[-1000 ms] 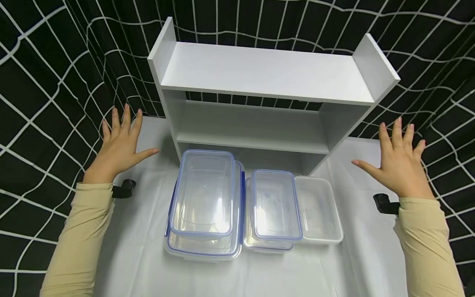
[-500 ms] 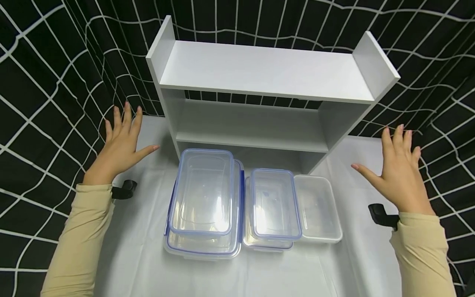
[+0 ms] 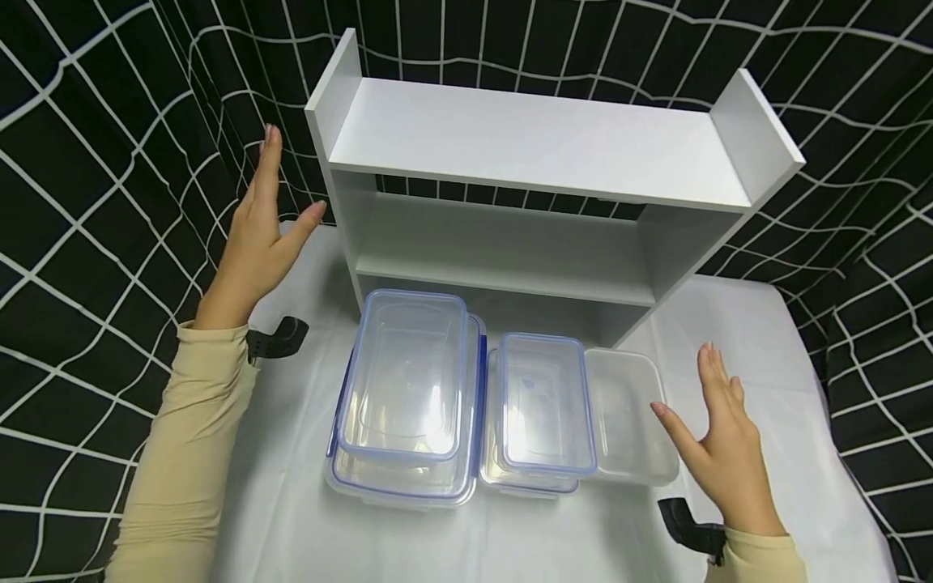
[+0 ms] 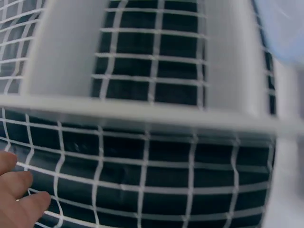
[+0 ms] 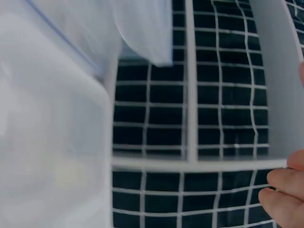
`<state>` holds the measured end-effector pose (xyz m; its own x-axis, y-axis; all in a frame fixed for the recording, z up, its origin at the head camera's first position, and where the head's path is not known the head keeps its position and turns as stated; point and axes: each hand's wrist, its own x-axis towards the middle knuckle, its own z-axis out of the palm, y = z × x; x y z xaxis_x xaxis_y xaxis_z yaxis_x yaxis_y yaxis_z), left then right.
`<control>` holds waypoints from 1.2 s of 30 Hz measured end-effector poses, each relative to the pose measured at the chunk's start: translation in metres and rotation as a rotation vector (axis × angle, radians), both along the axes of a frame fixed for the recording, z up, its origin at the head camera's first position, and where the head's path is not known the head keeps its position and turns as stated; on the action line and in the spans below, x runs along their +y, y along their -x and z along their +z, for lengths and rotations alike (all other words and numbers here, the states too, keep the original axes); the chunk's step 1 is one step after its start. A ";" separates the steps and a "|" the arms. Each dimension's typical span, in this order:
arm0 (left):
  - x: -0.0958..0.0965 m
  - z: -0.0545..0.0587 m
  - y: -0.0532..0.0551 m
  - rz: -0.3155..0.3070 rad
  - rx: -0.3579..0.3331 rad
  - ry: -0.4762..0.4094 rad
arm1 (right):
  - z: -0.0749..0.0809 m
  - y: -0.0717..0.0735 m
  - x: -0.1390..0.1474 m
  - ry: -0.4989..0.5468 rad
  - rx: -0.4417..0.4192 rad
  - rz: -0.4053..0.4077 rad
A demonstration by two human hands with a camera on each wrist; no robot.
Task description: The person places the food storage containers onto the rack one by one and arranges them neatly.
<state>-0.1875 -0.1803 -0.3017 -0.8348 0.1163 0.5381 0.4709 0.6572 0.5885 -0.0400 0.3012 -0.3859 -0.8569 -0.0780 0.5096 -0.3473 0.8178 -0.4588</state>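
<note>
In the head view my left hand (image 3: 255, 235) is raised beside the shelf's left side panel, fingers straight and thumb spread, holding nothing. My right hand (image 3: 722, 445) hovers just right of a clear lidless-looking container (image 3: 630, 421), its fingers straight and thumb pointing toward that container. Left of it lie a small clear food container with a blue-edged lid (image 3: 547, 405) on top of another one, and a larger blue-edged container (image 3: 408, 376) stacked over a bigger clip-lid container (image 3: 397, 482). In the right wrist view, a blurred translucent container (image 5: 52, 133) fills the left side.
A white shelf unit (image 3: 539, 146) with upright side panels stands behind the containers. White cloth (image 3: 539, 542) covers the table. Black fabric with a white grid (image 3: 87, 202) hangs behind and at both sides.
My left hand has risen and turned edge-on beside the shelf. The right hand has come down and inward, close to the rightmost container. The containers stay in place.
</note>
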 end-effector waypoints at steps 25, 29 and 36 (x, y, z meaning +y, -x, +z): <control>0.050 0.024 0.044 0.029 0.098 -0.509 | -0.081 -0.022 -0.080 0.230 -0.027 0.053; 0.051 0.023 0.045 0.066 0.137 -0.434 | -0.085 -0.023 -0.084 0.299 -0.116 0.017; 0.054 0.023 0.052 0.074 0.286 -0.347 | -0.089 -0.029 -0.089 0.538 -0.233 0.044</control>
